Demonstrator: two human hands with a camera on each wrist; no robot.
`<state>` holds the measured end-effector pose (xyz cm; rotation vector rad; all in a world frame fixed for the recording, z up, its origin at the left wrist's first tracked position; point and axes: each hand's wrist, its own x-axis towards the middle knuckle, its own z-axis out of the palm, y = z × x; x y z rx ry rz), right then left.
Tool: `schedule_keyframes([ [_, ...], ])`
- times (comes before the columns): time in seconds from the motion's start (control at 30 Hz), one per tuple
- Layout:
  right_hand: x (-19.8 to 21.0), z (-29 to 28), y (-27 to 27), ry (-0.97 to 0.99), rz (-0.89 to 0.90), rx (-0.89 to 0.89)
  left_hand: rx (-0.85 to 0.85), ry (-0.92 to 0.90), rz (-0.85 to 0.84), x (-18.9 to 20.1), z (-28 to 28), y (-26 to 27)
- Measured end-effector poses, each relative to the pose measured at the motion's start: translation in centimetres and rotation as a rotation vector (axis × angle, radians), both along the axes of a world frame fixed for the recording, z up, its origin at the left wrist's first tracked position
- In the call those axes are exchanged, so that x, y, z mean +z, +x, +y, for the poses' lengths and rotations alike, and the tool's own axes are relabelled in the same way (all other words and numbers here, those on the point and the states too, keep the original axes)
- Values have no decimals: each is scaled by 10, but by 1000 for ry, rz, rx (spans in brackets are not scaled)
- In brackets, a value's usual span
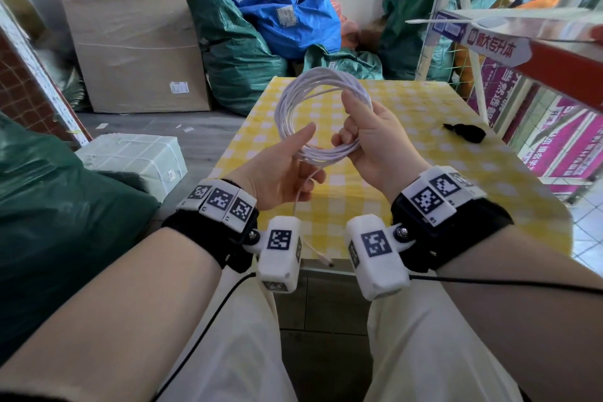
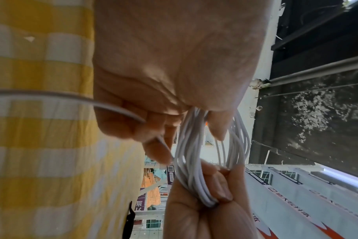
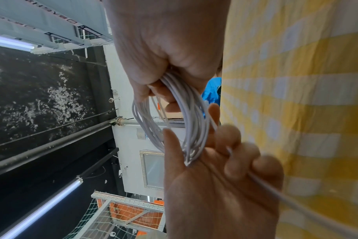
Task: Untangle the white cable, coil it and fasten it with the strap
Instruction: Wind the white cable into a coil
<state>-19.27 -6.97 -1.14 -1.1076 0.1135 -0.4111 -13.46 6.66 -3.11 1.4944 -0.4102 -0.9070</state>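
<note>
Behind your hands a storeroom crowds in, with a blue sack (image 1: 293, 6), green bags and a big cardboard box (image 1: 137, 42) stacked past the table (image 1: 424, 101) and its yellow checked cloth. You hold the white cable (image 1: 293, 98) above that cloth as an almost finished coil. Your right hand (image 1: 368, 140) has its fingers curled round the bundled loops on the coil's right and near side, gripping them. Your left hand (image 1: 280, 170) curls its fingers round the loose tail, which hangs down between your wrists to a plug (image 1: 326, 261) near the table's front edge, while its thumb points up beside the coil. The strap (image 1: 465, 132), a small black piece, lies on the cloth well apart to your right, untouched. The risk now, as I judge it, is that the loops spring apart: the cable looks stiff enough to fan out if your right hand loosens when you reach for the strap. Wind the tail in first, or it may catch and drag a loop free. Fetching the strap with the right hand would leave the coil unheld, so pass the coil over first.
</note>
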Motion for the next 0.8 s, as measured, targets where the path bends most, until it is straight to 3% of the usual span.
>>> schedule_keyframes([
  [0.17,1,-8,-2,-187,66,-44,96,147,-170,3,6,6],
  [0.37,1,-9,-2,-447,142,-83,79,372,-384,8,14,14],
  [0.5,0,-11,-3,-639,176,-93,72,446,-364,15,21,21],
  [0.6,-1,-10,-4,-727,184,-101,114,413,-332,18,24,25],
  [0.8,2,-4,-10,-837,183,-23,300,144,-159,20,18,23],
])
